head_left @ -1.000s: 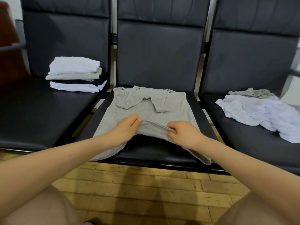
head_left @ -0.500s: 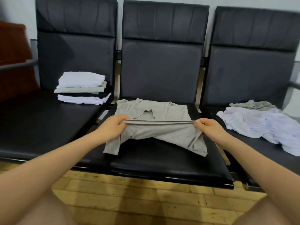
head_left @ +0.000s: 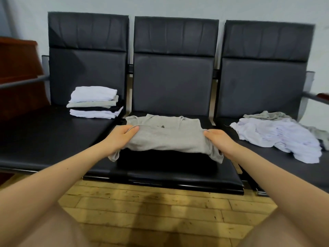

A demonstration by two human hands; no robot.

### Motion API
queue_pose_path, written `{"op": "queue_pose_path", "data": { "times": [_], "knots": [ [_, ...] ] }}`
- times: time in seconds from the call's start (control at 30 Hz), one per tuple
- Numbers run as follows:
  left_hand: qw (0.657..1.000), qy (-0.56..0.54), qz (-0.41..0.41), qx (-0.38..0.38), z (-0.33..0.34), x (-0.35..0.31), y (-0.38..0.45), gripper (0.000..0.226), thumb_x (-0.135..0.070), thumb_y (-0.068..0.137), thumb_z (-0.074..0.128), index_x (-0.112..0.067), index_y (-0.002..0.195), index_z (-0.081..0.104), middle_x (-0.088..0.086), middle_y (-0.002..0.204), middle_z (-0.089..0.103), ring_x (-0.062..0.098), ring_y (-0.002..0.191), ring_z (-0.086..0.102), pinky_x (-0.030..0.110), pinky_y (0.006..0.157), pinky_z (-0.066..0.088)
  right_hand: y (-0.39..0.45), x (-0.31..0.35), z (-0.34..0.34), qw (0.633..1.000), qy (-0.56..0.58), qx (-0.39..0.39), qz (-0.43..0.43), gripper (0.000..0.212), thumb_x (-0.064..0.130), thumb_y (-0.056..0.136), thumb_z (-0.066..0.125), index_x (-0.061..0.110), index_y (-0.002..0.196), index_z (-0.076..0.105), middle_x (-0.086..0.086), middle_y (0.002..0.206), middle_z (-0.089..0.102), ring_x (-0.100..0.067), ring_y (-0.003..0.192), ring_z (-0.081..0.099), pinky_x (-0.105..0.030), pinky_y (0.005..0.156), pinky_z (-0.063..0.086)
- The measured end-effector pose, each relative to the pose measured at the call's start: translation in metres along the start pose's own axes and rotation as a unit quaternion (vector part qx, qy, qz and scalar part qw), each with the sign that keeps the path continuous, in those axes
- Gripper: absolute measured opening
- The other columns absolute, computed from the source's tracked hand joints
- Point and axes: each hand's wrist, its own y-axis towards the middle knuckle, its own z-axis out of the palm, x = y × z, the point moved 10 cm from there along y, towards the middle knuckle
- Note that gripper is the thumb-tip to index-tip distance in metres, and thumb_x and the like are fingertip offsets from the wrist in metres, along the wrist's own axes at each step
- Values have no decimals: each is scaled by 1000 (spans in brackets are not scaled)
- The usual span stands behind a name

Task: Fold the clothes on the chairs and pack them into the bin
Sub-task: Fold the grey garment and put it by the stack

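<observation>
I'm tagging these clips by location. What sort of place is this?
Probably a waiting area or office lobby, not a home: a row of linked black padded chairs against a plain wall, a worn wooden plank floor, and part of a reddish wooden counter at the left.

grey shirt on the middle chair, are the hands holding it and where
Yes. The left hand grips the grey shirt at its left edge, the right hand at its right edge.
</observation>
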Motion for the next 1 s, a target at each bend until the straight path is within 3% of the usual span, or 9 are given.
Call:
{"op": "queue_pose_path", "data": {
  "times": [0.13,0.23,0.33,0.43,0.63,0.7,0.77,0.83,1.0],
  "knots": [
    [998,10,-6,64,8,1,-13,39,-36,98,48,-9,69,46,3,66,42,10,62,41,27,63,35,-22,-3,19,992,-43,113,24,38,30,96,53,21,59,47,12,58,52,-3,55,48,-16,47,34],
    [979,180,92,30,-12,-12,-11,30,-28,99,47,-10,77,55,-12,60,44,2,60,44,17,61,34,-24,11,17,988,-83,127,-22,39,27,97,50,20,60,38,7,57,41,-8,51,38,-20,47,29],
    [960,267,78,32,-28,5,6,19,-23,100,43,-11,94,57,-2,83,62,19,82,58,32,72,43,-12,23,-5,986,-142,58,-62,22,18,95,48,13,73,48,-1,70,46,-12,62,42,-25,52,33],
    [962,270,29,20,-36,26,23,17,-16,98,42,-18,101,58,5,100,65,19,90,55,32,75,40,6,20,-23,985,-159,-3,-71,18,9,93,47,11,84,63,1,80,59,-12,73,52,-20,60,41],
    [968,247,-30,-16,-26,40,53,29,-2,93,34,-14,104,58,14,92,64,25,59,58,33,54,47,48,-9,-32,971,-224,-75,-21,22,4,89,46,0,93,66,-15,89,67,-19,70,54,-30,61,46],
    [978,202,-28,-45,-24,38,64,30,3,91,35,-10,106,58,16,94,63,34,72,60,40,59,51,57,-10,-33,966,-230,-114,-26,21,4,90,45,-1,91,65,-16,89,67,-27,76,59,-34,65,47],
    [978,186,-13,-94,-25,35,74,28,0,95,36,-5,112,58,19,102,64,35,88,59,44,74,50,64,-10,-36,967,-194,-162,-45,18,10,93,46,9,83,61,-6,80,63,-20,69,56,-26,56,39],
    [971,189,-5,-148,-28,35,85,25,-9,99,37,-6,114,57,17,99,65,33,87,58,41,69,46,74,-10,-41,969,-129,-204,-54,14,16,92,51,18,83,61,3,76,59,-13,66,53,-25,56,36],
    [948,235,9,-214,-25,45,116,25,-20,101,39,-9,112,58,15,94,66,35,85,59,38,61,41,108,-18,-51,963,-56,-258,-53,14,24,90,60,13,84,67,0,78,63,-17,74,55,-30,66,40]
  ]
}}
